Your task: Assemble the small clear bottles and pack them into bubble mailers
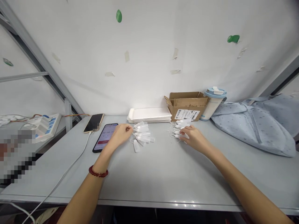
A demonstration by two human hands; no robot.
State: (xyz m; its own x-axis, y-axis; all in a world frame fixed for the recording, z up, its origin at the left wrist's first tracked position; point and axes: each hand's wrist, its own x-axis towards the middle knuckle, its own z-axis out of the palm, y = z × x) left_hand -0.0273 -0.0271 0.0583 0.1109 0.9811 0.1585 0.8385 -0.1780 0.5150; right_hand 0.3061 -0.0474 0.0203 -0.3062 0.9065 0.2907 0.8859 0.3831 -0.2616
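Note:
My left hand rests on the grey table, its fingertips pinched together at the left edge of a pile of small white tags. A red bead bracelet circles that wrist. My right hand lies over a second pile of white tags with strings, fingers curled onto one tag. Both piles sit in front of a stack of white flat packets by the wall.
Two phones lie at the left: a dark one on a cable and a lit one showing a timer. An open cardboard box, a blue-lidded cup, a light blue bag and a power strip stand around.

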